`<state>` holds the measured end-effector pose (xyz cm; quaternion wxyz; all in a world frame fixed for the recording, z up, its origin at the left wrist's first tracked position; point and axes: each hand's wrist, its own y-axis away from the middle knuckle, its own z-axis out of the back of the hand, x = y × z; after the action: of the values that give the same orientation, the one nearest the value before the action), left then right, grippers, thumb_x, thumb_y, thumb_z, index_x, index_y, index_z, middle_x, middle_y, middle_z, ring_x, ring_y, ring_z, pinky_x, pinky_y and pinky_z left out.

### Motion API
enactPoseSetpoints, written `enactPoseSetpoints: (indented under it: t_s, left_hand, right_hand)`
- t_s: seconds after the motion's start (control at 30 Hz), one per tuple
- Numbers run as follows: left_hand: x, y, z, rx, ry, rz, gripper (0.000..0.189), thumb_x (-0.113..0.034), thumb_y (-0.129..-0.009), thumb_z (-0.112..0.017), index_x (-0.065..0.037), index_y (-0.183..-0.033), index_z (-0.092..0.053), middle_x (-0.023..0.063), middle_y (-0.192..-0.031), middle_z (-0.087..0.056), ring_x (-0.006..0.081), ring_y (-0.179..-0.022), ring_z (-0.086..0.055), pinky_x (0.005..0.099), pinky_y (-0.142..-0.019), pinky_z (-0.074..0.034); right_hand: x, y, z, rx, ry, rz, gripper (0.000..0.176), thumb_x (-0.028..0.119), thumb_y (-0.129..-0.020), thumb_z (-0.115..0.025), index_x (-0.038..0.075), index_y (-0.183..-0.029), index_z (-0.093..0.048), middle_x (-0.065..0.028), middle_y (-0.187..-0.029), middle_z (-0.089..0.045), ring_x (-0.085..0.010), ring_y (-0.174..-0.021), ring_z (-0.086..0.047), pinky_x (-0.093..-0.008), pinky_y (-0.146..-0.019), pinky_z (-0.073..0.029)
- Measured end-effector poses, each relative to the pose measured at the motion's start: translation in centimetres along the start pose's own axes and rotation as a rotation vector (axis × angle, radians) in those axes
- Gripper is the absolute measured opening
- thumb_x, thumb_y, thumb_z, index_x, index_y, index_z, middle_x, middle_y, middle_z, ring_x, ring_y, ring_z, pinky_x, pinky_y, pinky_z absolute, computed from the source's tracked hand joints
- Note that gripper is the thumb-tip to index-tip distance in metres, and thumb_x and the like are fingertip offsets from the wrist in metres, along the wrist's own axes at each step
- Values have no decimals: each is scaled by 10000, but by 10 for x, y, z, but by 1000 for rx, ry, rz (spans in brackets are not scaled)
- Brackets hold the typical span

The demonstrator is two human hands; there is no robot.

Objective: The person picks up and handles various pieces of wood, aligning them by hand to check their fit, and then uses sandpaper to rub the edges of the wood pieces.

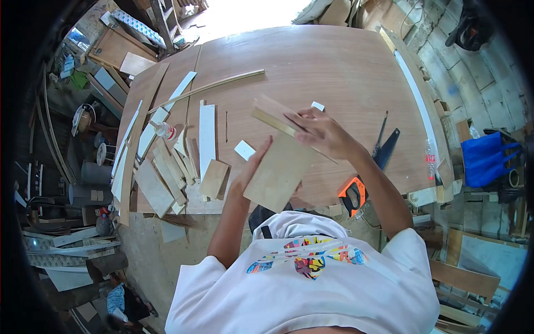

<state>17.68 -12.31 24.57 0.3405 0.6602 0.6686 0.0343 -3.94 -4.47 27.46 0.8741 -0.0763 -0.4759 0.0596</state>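
My left hand (253, 166) grips a flat rectangular wooden board (281, 175), holding it tilted above the table's front edge. The thumb lies along its left side, and the other fingers are mostly hidden behind it. Closed around a shorter wooden piece (273, 115), my right hand (327, 134) holds it across the board's upper end. Motion smears the face of that piece slightly. A small white block (245, 150) lies just left of the board, and another white block (317, 106) sits beyond my right hand.
A handsaw with an orange handle (352, 196) rests right of my hands at the table edge. Wooden offcuts (167, 167), long strips (222, 83) and a clear bottle (165, 130) cover the table's left side. Another clear bottle (430, 158) stands far right.
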Motion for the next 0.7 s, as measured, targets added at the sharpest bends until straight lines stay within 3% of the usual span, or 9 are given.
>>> enactPoseSetpoints:
  t_s: [0.17, 0.23, 0.37, 0.43, 0.53, 0.7]
  left_hand:
    - [-24, 13, 32, 129, -38, -129, 834, -706, -940, -333, 13, -1329, -494, 281, -953, -645, 369, -720, -690, 452, -603, -587]
    - [-28, 11, 35, 128, -56, -157, 876, -734, -924, -317, 19, -1340, -479, 300, -964, -632, 366, -717, -685, 455, -608, -586]
    - [-21, 2, 21, 119, -14, -93, 842, -699, -949, -294, 20, -1352, -468, 282, -992, -643, 371, -764, -694, 462, -628, -592]
    - [-10, -8, 16, 94, -19, -33, 822, -679, -961, -285, 20, -1353, -467, 276, -1002, -648, 373, -783, -698, 462, -638, -596]
    - [0, -26, 18, 60, -175, -89, 752, -607, -987, -279, 17, -1370, -450, 275, -1055, -647, 387, -813, -700, 462, -680, -608]
    - [-8, -30, 26, 133, -62, -151, 801, -664, -970, -270, 0, -1382, -447, 264, -1058, -648, 378, -812, -700, 466, -677, -606]
  right_hand:
    - [-26, 48, 14, 99, 110, -96, 565, 295, -875, -721, 174, -1400, -553, -189, -1352, -469, -321, -1269, -453, -409, -1066, -391]
    - [-19, 54, 19, -86, 302, -78, 545, 420, -866, -709, 277, -1375, -579, -270, -1356, -446, -402, -1261, -457, -465, -1071, -375]
    - [-3, 41, 10, -144, 386, 43, 569, 359, -843, -739, 240, -1376, -582, -215, -1371, -442, -358, -1277, -439, -458, -1081, -369]
    - [-6, 24, -7, -134, 487, 105, 575, 409, -835, -735, 240, -1366, -593, -223, -1366, -441, -357, -1257, -447, -478, -1077, -351]
    - [5, -10, -25, -201, 623, 176, 582, 441, -832, -725, 237, -1362, -596, -233, -1343, -457, -359, -1227, -461, -482, -1066, -345]
    - [-2, -26, -22, -291, 437, 137, 552, 405, -834, -734, 228, -1343, -613, -231, -1311, -480, -365, -1213, -466, -478, -1050, -364]
